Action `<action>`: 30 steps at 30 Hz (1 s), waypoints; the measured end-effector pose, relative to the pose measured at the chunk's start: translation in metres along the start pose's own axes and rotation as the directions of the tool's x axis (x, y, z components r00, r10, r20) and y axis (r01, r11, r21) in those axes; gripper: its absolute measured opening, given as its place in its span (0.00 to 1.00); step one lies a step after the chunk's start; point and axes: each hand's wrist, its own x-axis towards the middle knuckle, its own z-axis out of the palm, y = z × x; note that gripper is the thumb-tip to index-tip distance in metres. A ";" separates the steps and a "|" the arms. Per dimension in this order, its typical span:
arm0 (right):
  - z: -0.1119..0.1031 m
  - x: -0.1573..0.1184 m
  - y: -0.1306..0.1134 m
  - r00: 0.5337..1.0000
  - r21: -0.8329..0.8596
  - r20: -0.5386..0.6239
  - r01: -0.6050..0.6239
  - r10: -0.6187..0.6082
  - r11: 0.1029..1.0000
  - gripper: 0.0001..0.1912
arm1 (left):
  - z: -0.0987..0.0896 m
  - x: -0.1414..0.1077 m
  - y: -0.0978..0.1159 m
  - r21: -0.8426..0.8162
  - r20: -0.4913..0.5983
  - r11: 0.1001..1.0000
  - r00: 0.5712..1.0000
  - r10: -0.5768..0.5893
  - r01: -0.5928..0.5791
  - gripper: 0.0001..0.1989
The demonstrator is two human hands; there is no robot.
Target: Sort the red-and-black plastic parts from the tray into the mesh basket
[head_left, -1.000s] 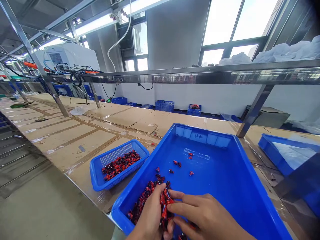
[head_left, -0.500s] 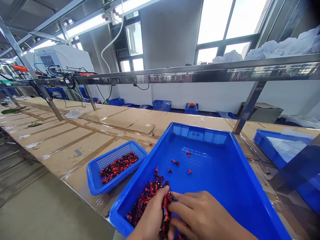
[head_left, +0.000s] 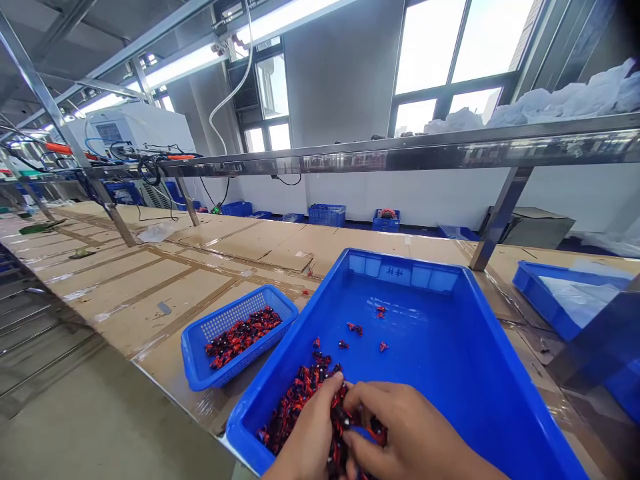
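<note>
A heap of small shiny red-and-black pieces (head_left: 293, 393) lies in the near left corner of a large blue tray (head_left: 505, 360); their exact kind is too small to tell. Over that heap my left hand (head_left: 313, 430) is cupped around a bunch of the same pieces, thumb on top. My right hand (head_left: 407, 430) faces it from the right. Its thumb and index finger are curled in on pieces at the edge of the bunch, and more pieces show beneath its palm. The lower fingers of both hands are partly hidden. Several loose pieces (head_left: 355, 328) are scattered on the tray floor beyond.
Left of the tray stands a smaller blue perforated basket (head_left: 193, 357) holding similar pieces. Both rest on a cardboard-covered bench (head_left: 165, 287). A metal post (head_left: 500, 217) rises behind the tray's right corner. Farther right is another blue bin (head_left: 533, 280) with white plastic inside.
My right fingers have curled inward and spread the pieces, showing more red and black between the hands. My left hand keeps its cupped hold. The view has shifted slightly.
</note>
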 end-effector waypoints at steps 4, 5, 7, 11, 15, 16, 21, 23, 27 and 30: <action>-0.004 -0.002 -0.003 0.997 0.076 -0.036 -0.060 0.063 0.995 0.06 | -0.003 0.002 -0.001 0.038 -0.019 0.999 1.000 0.021 -0.020 0.27; -0.005 -0.002 -0.004 0.996 0.086 -0.047 -0.065 0.069 0.994 0.06 | -0.003 0.002 -0.002 0.048 -0.010 0.998 1.000 0.029 -0.028 0.27; -0.005 -0.003 -0.004 0.996 0.104 -0.060 -0.066 0.073 0.992 0.06 | -0.004 0.001 -0.002 0.061 0.004 0.996 0.998 0.063 -0.063 0.26; -0.002 -0.003 -0.005 0.997 0.154 -0.064 -0.026 0.037 0.988 0.07 | -0.005 0.000 -0.002 0.036 0.027 0.994 0.994 0.104 -0.105 0.25; -0.004 -0.004 -0.007 0.989 0.339 -0.142 0.002 0.049 0.941 0.06 | -0.008 0.000 -0.002 -0.066 0.114 0.998 0.993 0.018 -0.010 0.26; -0.006 -0.004 -0.006 0.988 0.454 -0.140 0.002 0.069 0.891 0.05 | -0.009 0.000 -0.001 -0.098 0.139 0.995 0.990 0.005 0.008 0.26; -0.016 -0.003 0.011 0.996 0.991 0.081 -0.083 0.025 0.108 0.14 | -0.014 0.005 0.001 -0.211 0.332 0.977 0.940 0.082 -0.011 0.22; -0.017 -0.002 0.016 0.985 0.986 0.165 -0.163 0.052 -0.034 0.14 | -0.014 0.005 0.001 -0.231 0.364 0.973 0.925 0.109 -0.024 0.22; -0.010 0.002 0.012 0.961 0.911 0.177 -0.242 0.214 0.335 0.12 | -0.014 0.002 0.000 -0.202 0.340 0.977 0.931 0.136 -0.069 0.22; -0.005 0.004 0.005 0.986 0.577 -0.041 -0.108 0.161 0.810 0.08 | -0.013 -0.004 -0.003 -0.177 0.286 0.983 0.954 0.090 -0.039 0.24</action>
